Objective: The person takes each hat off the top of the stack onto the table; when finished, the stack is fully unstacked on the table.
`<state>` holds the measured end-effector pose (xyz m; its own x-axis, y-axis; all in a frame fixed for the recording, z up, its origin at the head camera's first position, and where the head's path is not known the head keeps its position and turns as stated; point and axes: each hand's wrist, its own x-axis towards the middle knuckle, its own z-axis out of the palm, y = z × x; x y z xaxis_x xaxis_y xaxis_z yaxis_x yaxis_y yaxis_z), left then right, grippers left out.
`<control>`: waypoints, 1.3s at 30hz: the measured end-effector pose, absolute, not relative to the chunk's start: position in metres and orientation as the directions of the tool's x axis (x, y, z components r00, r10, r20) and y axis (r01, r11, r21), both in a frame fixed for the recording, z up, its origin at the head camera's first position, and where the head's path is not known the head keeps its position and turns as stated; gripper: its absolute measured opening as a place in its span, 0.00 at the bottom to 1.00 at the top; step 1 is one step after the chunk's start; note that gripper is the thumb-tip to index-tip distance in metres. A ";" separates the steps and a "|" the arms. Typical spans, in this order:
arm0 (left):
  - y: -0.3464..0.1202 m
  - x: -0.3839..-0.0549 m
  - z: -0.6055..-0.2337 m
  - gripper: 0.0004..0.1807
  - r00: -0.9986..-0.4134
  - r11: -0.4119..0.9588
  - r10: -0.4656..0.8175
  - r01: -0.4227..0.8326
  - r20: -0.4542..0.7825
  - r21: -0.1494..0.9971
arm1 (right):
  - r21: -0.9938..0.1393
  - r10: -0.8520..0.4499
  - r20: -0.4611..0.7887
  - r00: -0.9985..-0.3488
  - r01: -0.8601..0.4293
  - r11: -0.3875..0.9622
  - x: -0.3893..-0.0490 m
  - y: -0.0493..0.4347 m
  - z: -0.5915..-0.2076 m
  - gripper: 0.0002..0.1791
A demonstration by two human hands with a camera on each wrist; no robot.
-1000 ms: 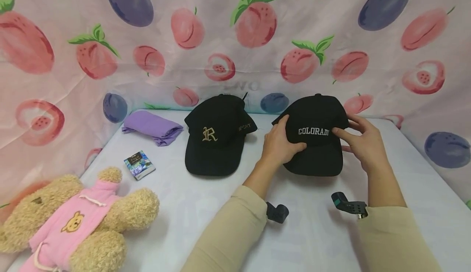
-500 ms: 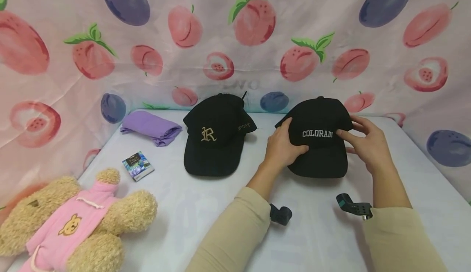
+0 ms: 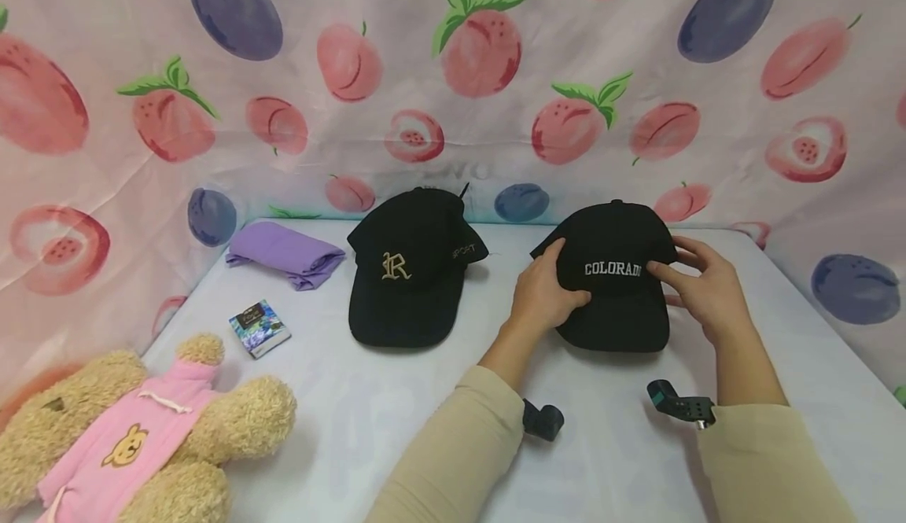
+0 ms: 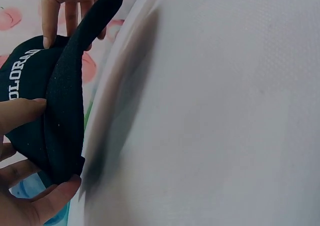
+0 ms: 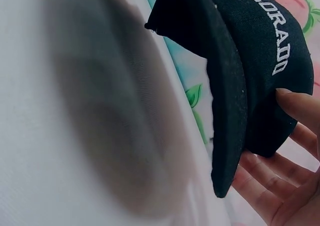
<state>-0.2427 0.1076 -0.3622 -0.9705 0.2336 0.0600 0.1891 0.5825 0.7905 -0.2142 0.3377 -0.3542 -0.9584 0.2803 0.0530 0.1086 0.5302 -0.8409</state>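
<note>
Toward three o'clock, and slightly toward six, a black fabric baseball cap (image 3: 614, 291) with white COLORADO lettering (image 3: 613, 269) is found shifted compared with the earliest head frame, with both hands carried along and the gap to its neighbour widened. It is held near three o'clock of the head view's centre. Its nine o'clock side is grasped by the left hand (image 3: 542, 296), with the thumb pressed on the front panel. Its three o'clock side is grasped by the right hand (image 3: 710, 287), with the thumb set at the end of the lettering and the fingers spread behind. In both wrist views the brim is seen apart from the white-covered bench (image 3: 340, 436), on which a soft shadow (image 4: 132, 90) is cast; whether any other part touches cannot be told.

At nine o'clock from the held cap, a second black fabric cap with a gold letter R (image 3: 406, 311) is set upright on the bench. Farther toward nine, a folded purple cloth (image 3: 283, 254) is laid, with a small blue-patterned rectangular box (image 3: 259, 329) at its six-to-seven o'clock. At about eight o'clock from the second cap, a curly tan plush bear (image 3: 230, 429) dressed in a pink top (image 3: 134, 421) is placed.
</note>
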 end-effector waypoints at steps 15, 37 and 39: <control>0.119 -0.244 -0.369 0.49 -0.981 0.611 0.191 0.133 0.018 0.780 | -0.830 0.219 0.054 -0.974 0.078 0.552 -0.213 0.343 -0.362 0.49; 0.130 -0.240 -0.377 0.53 -0.988 0.625 0.148 0.130 0.048 0.769 | -0.762 0.006 0.100 -0.995 -0.073 0.643 -0.215 0.334 -0.369 0.71; 0.131 -0.239 -0.377 0.52 -0.988 0.636 0.147 0.132 0.049 0.760 | -0.749 0.021 0.105 -0.994 -0.065 0.660 -0.215 0.333 -0.371 0.73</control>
<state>-0.2392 0.1311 -0.3767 -0.9879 0.1473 0.0486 0.1322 0.6362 0.7601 -0.2155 0.3333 -0.3708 -0.9942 0.0214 0.1051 -0.0650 0.6597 -0.7487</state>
